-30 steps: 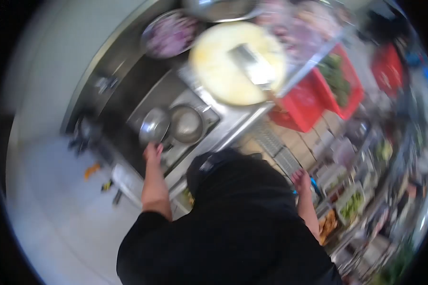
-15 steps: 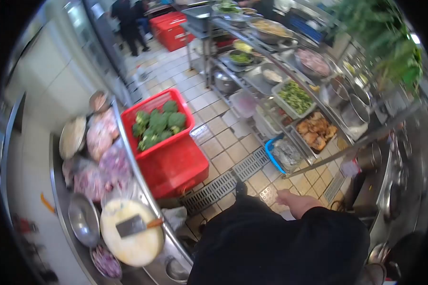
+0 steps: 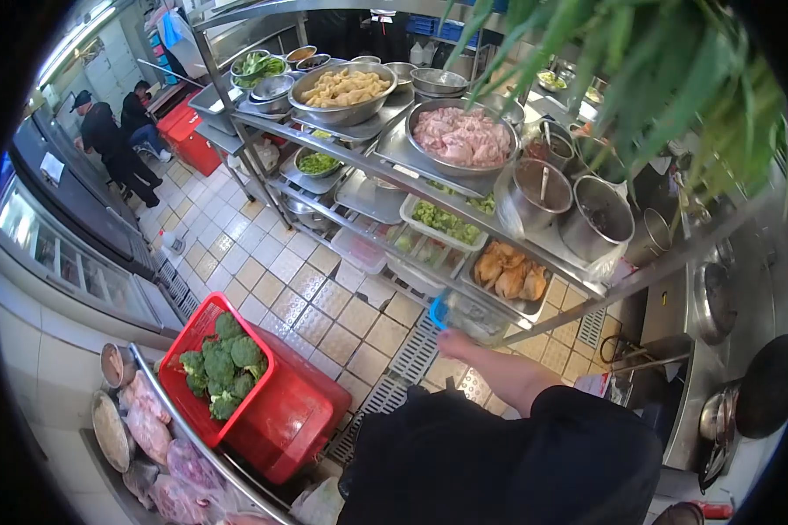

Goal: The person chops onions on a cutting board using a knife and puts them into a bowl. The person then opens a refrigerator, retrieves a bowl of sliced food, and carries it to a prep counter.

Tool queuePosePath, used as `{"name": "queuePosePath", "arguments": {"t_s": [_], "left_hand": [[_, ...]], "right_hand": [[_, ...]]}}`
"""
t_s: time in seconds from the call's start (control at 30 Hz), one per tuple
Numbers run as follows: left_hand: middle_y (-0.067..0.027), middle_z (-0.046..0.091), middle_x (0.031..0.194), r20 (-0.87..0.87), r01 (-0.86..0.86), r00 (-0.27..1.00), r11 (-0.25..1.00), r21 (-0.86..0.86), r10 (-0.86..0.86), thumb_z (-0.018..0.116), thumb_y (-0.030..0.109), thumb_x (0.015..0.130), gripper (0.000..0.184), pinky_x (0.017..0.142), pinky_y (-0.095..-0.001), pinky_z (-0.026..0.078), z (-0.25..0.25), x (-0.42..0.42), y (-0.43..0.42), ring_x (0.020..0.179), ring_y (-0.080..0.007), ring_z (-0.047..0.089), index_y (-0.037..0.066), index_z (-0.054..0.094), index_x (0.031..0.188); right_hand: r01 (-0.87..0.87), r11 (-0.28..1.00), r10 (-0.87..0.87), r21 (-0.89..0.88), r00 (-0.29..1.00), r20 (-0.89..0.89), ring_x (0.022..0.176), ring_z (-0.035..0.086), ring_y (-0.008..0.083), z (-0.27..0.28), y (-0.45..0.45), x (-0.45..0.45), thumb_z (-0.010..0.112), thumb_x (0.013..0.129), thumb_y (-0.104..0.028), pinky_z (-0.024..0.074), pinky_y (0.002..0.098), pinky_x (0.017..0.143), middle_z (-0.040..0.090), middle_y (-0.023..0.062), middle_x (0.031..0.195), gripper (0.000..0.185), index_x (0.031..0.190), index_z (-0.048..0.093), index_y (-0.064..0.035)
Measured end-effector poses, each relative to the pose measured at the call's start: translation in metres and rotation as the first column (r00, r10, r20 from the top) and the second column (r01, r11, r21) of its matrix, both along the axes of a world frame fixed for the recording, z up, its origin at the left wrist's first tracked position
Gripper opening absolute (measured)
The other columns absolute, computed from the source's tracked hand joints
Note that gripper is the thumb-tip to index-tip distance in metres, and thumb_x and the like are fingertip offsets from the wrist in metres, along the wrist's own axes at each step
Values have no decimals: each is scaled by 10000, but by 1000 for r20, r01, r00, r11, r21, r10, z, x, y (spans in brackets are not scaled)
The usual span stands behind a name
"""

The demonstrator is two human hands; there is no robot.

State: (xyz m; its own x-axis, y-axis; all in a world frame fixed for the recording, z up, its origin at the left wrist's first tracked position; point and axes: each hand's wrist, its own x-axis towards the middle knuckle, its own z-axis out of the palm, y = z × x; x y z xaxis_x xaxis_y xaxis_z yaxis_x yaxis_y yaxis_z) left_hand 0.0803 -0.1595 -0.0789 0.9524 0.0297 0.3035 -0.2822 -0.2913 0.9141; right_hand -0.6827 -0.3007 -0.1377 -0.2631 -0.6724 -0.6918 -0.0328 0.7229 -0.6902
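My right hand [image 3: 455, 343] reaches forward over the floor from a short black sleeve [image 3: 586, 429]. It appears beside the blue-rimmed clear container [image 3: 438, 312] on the low shelf; whether they touch I cannot tell. My fingers are foreshortened and blurred, so their pose is unclear. Just above that container, a metal tray of browned cooked poultry [image 3: 508, 273] rests on the rack. Behind it is a white tub of chopped green vegetables [image 3: 446, 224]. My left hand is out of view.
A red basket of broccoli [image 3: 228, 359] sits on a red crate [image 3: 302, 416] at left. Bagged raw meat [image 3: 180, 477] fills the steel counter. The metal rack [image 3: 368, 157] holds a bowl of raw meat [image 3: 462, 136]. Green leaves [image 3: 674, 79] hang upper right. Two people stand or sit far left.
My view has swung right and up, so the rack fills more of it and the cutting board with the cleaver has left the frame. My right arm now stretches further out, beside the blue-rimmed container.
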Motion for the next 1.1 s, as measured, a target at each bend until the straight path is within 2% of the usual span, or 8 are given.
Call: {"name": "queuePosePath", "arguments": {"t_s": [0.07, 0.23, 0.37, 0.4, 0.53, 0.6, 0.8, 1.1], "left_hand": [[-138, 635, 1254, -84, 130, 988, 991, -33, -132, 622, 182, 979, 279, 949, -415, 524, 62, -64, -72, 1120, -295, 604, -7, 651, 1182], [-71, 650, 1069, -116, 310, 931, 918, -246, -345, 625, 122, 979, 259, 739, -300, 544, 72, -66, -153, 875, -173, 638, 6, 613, 1210], [-72, 655, 1139, -165, 392, 885, 887, -243, -436, 606, 85, 972, 263, 845, -286, 516, 120, -96, -225, 992, -160, 629, 8, 594, 1222], [-83, 667, 1147, -158, 377, 895, 898, -229, -416, 610, 93, 972, 262, 841, -283, 514, 133, -95, -248, 985, -158, 633, 4, 595, 1218], [-55, 660, 1085, -81, 423, 873, 827, -370, -482, 612, 103, 975, 210, 803, -260, 508, 157, -49, -336, 904, -115, 613, 13, 604, 1164], [-44, 650, 1058, -20, 431, 878, 808, -401, -478, 615, 105, 973, 196, 795, -257, 507, 164, -30, -392, 891, -112, 607, 17, 609, 1148], [-83, 648, 1123, 43, 583, 784, 709, -398, -620, 662, 138, 951, 360, 830, -266, 522, 198, 10, -568, 952, -133, 624, 9, 560, 1271], [-78, 621, 1056, -6, 437, 881, 817, -377, -474, 741, 251, 879, 624, 755, -300, 509, 322, 165, -774, 864, -140, 600, -11, 463, 1372]], "right_hand": [[-56, 998, 57, -31, 998, 27, 619, 647, 177, 3, -38, 14, 560, 947, -258, 533, 322, 541, 671, 93, 823, 246, 1038, 646, -46], [-174, 983, 181, -50, 965, 190, 612, 629, 158, 6, -104, 47, 575, 939, -217, 503, 302, 526, 652, 66, 807, 165, 975, 628, -65], [-266, 956, 244, 127, 956, 162, 614, 612, 171, -11, -128, 31, 565, 950, -219, 506, 320, 548, 620, 43, 744, 155, 916, 607, -73], [-128, 985, 104, 116, 976, 193, 626, 601, 162, -55, -128, 15, 550, 955, -219, 493, 322, 558, 612, 44, 731, 165, 886, 615, -83], [-520, 823, 566, 229, 784, -254, 491, 587, 196, -9, -183, -25, 516, 916, -167, 425, 344, 393, 608, 79, 651, 187, 788, 622, -80], [23, 990, -18, 138, 999, -42, 509, 609, 210, 3, -219, -27, 517, 913, -161, 465, 347, 397, 599, 94, 661, 172, 806, 609, -63], [85, 984, -82, 159, 996, -29, 539, 633, 235, 20, -354, -36, 503, 955, -160, 511, 370, 411, 621, 108, 799, 152, 1074, 554, -81], [-413, 907, 418, 87, 906, -58, 623, 683, 208, -13, -599, 29, 539, 985, -143, 557, 348, 521, 676, 97, 849, 111, 1066, 573, -76]]}}
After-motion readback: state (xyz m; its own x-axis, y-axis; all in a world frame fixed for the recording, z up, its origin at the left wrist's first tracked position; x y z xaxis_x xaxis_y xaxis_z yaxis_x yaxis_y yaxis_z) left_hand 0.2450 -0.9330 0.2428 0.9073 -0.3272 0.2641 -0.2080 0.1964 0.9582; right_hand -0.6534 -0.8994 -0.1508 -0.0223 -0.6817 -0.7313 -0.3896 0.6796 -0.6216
